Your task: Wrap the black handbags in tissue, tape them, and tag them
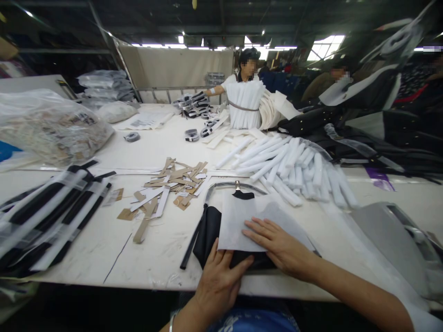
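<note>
A black bag [212,226] lies on the table close in front of me, its handle and a small metal clasp [237,185] at the far side. A white sheet [232,223] covers much of its upper face. My right hand [277,242] rests flat on the sheet with its fingers stretched out. At the near edge of the bag, my left hand [221,276] touches the black material and the lower edge of the sheet, thumb spread from the fingers. The tips of some left fingers are partly hidden at the sheet's edge.
Cardboard strips [180,177] lie scattered beyond the bag. White foam-like rolls [290,161] are heaped to the right, near a grey plastic object [387,240]. Wrapped black strips [55,216] and a clear sack [51,129] occupy the left. A person [244,69] stands across the table.
</note>
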A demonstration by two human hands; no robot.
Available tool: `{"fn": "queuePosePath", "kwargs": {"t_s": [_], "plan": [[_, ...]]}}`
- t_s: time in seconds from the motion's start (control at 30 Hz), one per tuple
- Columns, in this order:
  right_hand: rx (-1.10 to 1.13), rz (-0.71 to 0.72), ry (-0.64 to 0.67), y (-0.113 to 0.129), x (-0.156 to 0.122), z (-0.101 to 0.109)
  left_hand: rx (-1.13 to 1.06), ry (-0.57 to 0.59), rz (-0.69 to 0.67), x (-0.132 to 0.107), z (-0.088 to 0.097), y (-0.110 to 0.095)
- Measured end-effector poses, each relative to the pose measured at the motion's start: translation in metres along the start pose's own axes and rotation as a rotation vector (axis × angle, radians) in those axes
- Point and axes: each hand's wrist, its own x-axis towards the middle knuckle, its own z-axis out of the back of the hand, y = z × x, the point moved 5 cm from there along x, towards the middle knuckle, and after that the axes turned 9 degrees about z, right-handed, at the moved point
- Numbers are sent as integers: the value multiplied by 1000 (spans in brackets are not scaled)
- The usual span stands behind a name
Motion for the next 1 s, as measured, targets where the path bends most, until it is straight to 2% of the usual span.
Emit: {"fn": "queuePosePath", "kwargs": {"t_s": [0.13, 0.2, 0.33, 0.4, 0.47, 0.53, 0.63, 0.7, 0.8, 0.9, 1.0], "plan": [[119, 44, 13, -2, -8, -13, -218, -52, 145, -1, 12, 2], [133, 62, 0, -3, -10, -17, -453, -63, 324, 1, 19, 13], [120, 76, -29, -3, -12, -21, -1125, -26, 819, 9, 23, 43], [102, 81, -36, -3, -12, -21, -1390, 18, 979, 18, 23, 49], [76, 92, -42, -2, -12, -22, -1455, 62, 1049, 29, 24, 50], [46, 104, -44, -2, -12, -23, -1392, 91, 1029, 40, 26, 49], [11, 116, -48, -1, -12, -26, -1318, 141, 896, 50, 29, 43], [-5, 119, -50, 0, -12, -27, -1219, 108, 828, 50, 33, 46], [-26, 131, -47, 2, -13, -27, -804, 6, 721, 43, 41, 56], [-38, 156, -62, 4, -13, -26, -370, -35, 568, 36, 43, 59], [-49, 166, -103, 7, -13, -26, -133, -69, 491, 31, 41, 57]]}}
